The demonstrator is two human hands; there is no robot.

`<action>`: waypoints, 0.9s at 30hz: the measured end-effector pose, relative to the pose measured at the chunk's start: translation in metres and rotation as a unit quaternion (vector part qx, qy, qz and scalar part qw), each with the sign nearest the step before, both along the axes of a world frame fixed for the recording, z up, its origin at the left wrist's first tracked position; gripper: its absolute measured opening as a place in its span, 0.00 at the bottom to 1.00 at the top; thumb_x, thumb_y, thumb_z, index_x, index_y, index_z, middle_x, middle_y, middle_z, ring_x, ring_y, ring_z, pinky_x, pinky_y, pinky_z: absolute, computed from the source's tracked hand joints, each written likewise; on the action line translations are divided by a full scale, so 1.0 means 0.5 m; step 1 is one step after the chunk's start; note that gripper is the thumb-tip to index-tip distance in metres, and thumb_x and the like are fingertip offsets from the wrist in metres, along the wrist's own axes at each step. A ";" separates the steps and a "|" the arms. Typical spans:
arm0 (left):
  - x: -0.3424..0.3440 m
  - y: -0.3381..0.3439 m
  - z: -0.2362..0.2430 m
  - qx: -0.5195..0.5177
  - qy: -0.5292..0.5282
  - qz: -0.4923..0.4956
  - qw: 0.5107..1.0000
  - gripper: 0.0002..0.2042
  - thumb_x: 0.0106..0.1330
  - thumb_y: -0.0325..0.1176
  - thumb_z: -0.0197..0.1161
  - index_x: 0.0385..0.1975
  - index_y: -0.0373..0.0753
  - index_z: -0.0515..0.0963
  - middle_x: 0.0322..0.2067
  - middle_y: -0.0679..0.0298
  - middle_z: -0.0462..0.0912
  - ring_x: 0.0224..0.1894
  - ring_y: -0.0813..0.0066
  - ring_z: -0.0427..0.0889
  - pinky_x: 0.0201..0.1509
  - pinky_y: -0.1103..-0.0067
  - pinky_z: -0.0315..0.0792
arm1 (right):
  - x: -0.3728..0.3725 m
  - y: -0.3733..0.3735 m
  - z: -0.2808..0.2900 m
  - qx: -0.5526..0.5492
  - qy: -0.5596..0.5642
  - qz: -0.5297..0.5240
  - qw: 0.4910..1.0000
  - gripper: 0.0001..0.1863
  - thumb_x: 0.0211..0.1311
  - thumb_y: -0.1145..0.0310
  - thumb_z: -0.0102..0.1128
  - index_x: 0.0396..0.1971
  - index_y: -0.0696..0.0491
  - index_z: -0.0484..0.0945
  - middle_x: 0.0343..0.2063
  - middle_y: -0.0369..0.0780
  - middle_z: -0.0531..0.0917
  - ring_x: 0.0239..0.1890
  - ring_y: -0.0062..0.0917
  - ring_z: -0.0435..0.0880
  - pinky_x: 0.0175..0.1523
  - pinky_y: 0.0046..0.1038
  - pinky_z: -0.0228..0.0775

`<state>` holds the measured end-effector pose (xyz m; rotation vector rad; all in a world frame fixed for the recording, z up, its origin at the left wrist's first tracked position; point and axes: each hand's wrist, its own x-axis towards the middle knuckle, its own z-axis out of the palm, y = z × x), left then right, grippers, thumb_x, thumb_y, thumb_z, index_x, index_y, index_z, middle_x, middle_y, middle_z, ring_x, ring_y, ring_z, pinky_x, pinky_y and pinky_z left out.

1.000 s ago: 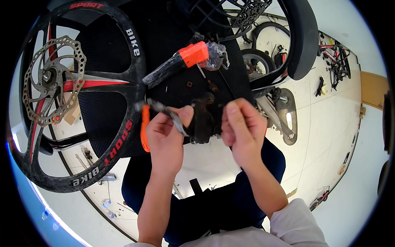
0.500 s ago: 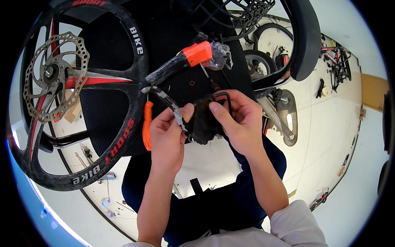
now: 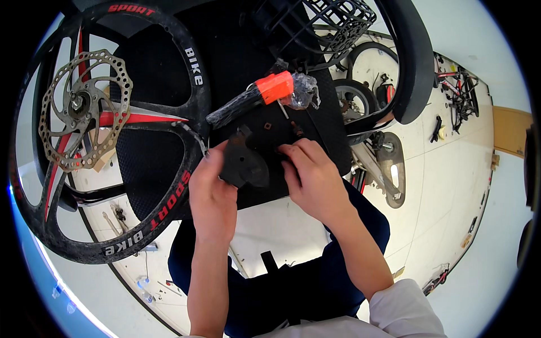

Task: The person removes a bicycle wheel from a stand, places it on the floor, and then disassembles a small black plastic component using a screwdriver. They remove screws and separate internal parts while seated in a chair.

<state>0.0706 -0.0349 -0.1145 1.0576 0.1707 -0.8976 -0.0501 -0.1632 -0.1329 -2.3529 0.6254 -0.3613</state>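
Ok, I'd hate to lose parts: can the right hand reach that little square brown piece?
Probably yes: the square brown piece lies just beyond the right hand, nothing visible between; the orange-wrapped bundle lies farther off. Whether that hand holds anything is unclear.

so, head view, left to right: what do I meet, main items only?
Perforated brake disc → left hand → dark part with a small hole, held by that hand → right hand → grey rounded plate on the floor side → brown board at the far right.
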 end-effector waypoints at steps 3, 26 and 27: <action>0.000 -0.002 -0.004 0.071 -0.114 -0.016 0.991 0.19 0.71 0.37 0.53 0.52 0.28 0.72 0.50 0.54 0.79 0.53 0.71 0.77 0.60 0.72 0.69 | 0.011 0.001 -0.007 -0.023 -0.018 0.010 1.000 0.12 0.52 0.82 0.60 0.39 0.61 0.78 0.35 0.42 0.75 0.37 0.35 0.78 0.42 0.33 0.75; 0.004 0.027 0.013 0.003 -0.149 -0.050 0.988 0.17 0.67 0.21 0.55 0.56 0.26 0.72 0.45 0.58 0.82 0.47 0.79 0.79 0.56 0.82 0.71 | -0.003 0.005 0.030 0.399 -0.061 -0.068 0.912 0.08 0.56 0.80 0.60 0.36 0.62 0.78 0.25 0.39 0.83 0.26 0.16 0.82 0.32 0.17 0.73; 0.001 0.039 0.015 -0.002 -0.162 -0.056 0.985 0.17 0.66 0.20 0.55 0.55 0.26 0.72 0.45 0.57 0.82 0.47 0.79 0.79 0.55 0.82 0.71 | -0.013 0.007 0.028 0.379 -0.044 -0.046 0.923 0.07 0.55 0.80 0.60 0.35 0.62 0.78 0.24 0.39 0.83 0.25 0.16 0.81 0.31 0.18 0.72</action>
